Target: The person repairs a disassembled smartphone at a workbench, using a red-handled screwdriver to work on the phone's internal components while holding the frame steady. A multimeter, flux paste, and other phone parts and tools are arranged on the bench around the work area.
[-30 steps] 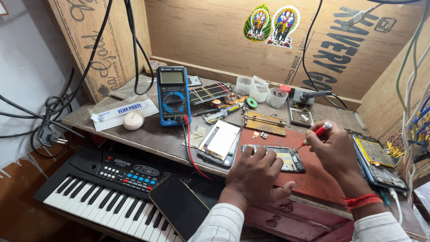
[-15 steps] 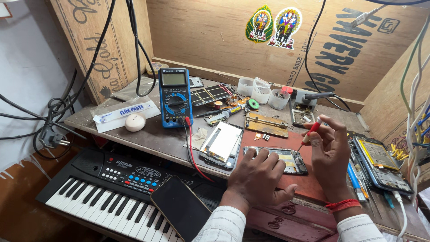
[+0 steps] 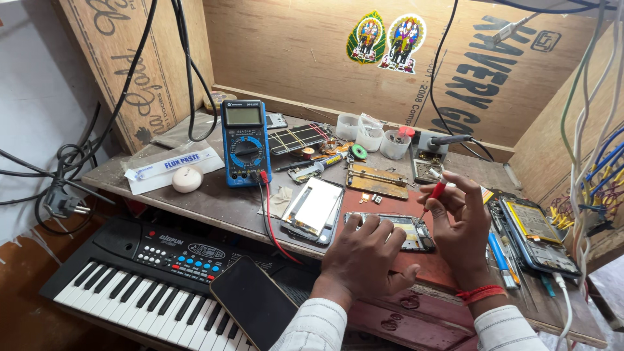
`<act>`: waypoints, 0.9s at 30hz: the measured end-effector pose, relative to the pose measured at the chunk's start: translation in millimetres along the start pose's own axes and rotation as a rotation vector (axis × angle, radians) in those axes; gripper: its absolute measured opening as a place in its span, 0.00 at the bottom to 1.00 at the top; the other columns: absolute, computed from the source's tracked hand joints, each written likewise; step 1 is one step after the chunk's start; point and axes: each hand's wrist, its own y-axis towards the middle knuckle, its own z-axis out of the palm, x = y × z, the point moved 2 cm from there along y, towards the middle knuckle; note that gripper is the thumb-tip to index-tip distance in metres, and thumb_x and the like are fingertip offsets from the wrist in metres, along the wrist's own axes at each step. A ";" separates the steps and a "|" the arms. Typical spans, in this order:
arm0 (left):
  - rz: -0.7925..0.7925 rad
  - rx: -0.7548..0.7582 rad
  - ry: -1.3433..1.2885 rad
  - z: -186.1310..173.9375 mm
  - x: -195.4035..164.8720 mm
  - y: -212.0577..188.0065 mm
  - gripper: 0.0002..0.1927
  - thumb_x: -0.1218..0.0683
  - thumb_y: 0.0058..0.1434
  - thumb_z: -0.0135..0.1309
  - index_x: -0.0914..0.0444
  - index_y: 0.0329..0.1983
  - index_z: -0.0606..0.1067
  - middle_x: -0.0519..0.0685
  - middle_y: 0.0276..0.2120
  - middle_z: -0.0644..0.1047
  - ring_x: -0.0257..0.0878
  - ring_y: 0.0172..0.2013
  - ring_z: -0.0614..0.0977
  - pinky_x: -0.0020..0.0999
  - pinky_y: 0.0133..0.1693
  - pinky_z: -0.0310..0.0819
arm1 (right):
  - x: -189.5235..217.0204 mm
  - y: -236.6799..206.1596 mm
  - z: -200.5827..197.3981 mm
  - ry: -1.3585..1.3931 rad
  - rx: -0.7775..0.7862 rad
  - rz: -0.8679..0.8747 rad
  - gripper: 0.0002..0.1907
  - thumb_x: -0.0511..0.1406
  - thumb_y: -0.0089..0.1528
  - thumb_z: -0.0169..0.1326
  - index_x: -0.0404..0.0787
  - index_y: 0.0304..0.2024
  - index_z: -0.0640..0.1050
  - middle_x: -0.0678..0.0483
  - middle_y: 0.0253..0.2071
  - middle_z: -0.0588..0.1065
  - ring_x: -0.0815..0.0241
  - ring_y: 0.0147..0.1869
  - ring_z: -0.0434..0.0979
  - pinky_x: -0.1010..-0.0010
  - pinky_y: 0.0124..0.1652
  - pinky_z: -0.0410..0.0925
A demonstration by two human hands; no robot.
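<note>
Head view. The left hand [image 3: 367, 257] lay palm-down with fingers spread flat, pressing on the near edge of the opened phone [image 3: 398, 231], which sat on the reddish mat [image 3: 396, 263] at the front of the workbench [image 3: 214, 201]. The hand covered the phone's left and near portions; only the far right part of its exposed interior could be read, and individual components there were too small to identify. The right hand [image 3: 463, 224] was closed in a pinch grip on a red-handled screwdriver [image 3: 434, 193], held tilted, its tip pointing down toward the phone's right end — whether the tip touched the phone could not be determined.

A detached screen panel [image 3: 314, 208] rested just left of the opened phone. A blue multimeter [image 3: 243, 142] stood further left, its leads running off the bench edge. A second dismantled phone [image 3: 536, 234] lay at the right, partly crossed by cables. A dark phone [image 3: 255, 302] rested on the keyboard [image 3: 136, 276] below the bench; the keyboard's near end was cut off by the frame.

Compared with half a second earlier, the right hand had shifted slightly — the screwdriver sat lower and closer to the phone. The left hand remained on the phone, unchanged
</note>
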 end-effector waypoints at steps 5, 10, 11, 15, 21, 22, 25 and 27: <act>0.011 -0.034 -0.001 -1.9 0.6 0.0 0.25 0.35 0.61 0.51 0.60 0.41 0.76 0.49 0.37 0.76 0.46 0.44 0.77 0.46 0.49 0.66 | 3.2 1.3 -0.7 -0.162 -0.073 0.030 0.30 0.26 0.60 0.64 0.37 0.60 0.64 0.43 0.39 0.77 0.59 0.43 0.81 0.71 0.45 0.75; -0.005 0.030 -0.006 -1.1 1.0 -0.1 0.25 0.35 0.62 0.51 0.60 0.39 0.76 0.50 0.36 0.76 0.46 0.43 0.77 0.47 0.48 0.65 | 3.8 1.3 1.2 -0.032 0.027 -0.063 0.25 0.24 0.64 0.53 0.36 0.62 0.62 0.45 0.51 0.78 0.62 0.50 0.83 0.73 0.47 0.76; -0.011 0.041 -0.007 -0.6 1.0 -0.1 0.25 0.34 0.62 0.51 0.60 0.39 0.76 0.50 0.36 0.76 0.46 0.43 0.77 0.46 0.48 0.65 | 1.4 1.3 1.7 -0.039 0.028 -0.021 0.25 0.24 0.65 0.54 0.37 0.62 0.62 0.47 0.48 0.79 0.63 0.48 0.84 0.73 0.46 0.76; 0.010 -0.014 0.008 -0.3 0.6 0.1 0.25 0.35 0.61 0.52 0.60 0.39 0.76 0.50 0.36 0.76 0.46 0.44 0.77 0.47 0.49 0.65 | -7.0 -0.9 -1.0 -0.153 -0.041 0.059 0.28 0.24 0.63 0.60 0.38 0.63 0.65 0.47 0.39 0.80 0.64 0.45 0.83 0.72 0.46 0.75; 0.008 -0.013 0.003 0.2 1.7 0.2 0.25 0.34 0.60 0.52 0.60 0.39 0.76 0.50 0.36 0.76 0.47 0.44 0.78 0.47 0.49 0.66 | -6.4 0.0 0.1 -0.131 -0.041 -0.066 0.32 0.25 0.61 0.62 0.36 0.63 0.62 0.46 0.43 0.76 0.63 0.46 0.80 0.71 0.48 0.75; 0.006 -0.004 0.005 0.3 1.6 0.4 0.25 0.34 0.60 0.52 0.60 0.39 0.76 0.50 0.36 0.76 0.47 0.44 0.78 0.47 0.48 0.66 | -5.3 -0.4 0.1 -0.084 -0.003 -0.066 0.30 0.25 0.63 0.59 0.36 0.64 0.62 0.46 0.46 0.77 0.62 0.49 0.81 0.71 0.49 0.75; 0.002 0.004 0.005 -0.2 0.9 0.3 0.25 0.34 0.61 0.52 0.60 0.40 0.76 0.50 0.36 0.76 0.47 0.44 0.78 0.47 0.48 0.66 | -2.8 -1.4 0.2 -0.011 0.065 -0.041 0.27 0.25 0.65 0.54 0.36 0.65 0.61 0.46 0.51 0.79 0.61 0.54 0.83 0.71 0.50 0.76; 0.002 0.004 0.009 -0.3 0.6 -0.1 0.25 0.34 0.61 0.52 0.60 0.40 0.76 0.50 0.36 0.76 0.47 0.44 0.78 0.47 0.48 0.66 | -3.4 -1.2 0.5 -0.043 0.039 -0.002 0.26 0.26 0.65 0.55 0.37 0.64 0.63 0.47 0.46 0.81 0.61 0.51 0.85 0.71 0.49 0.78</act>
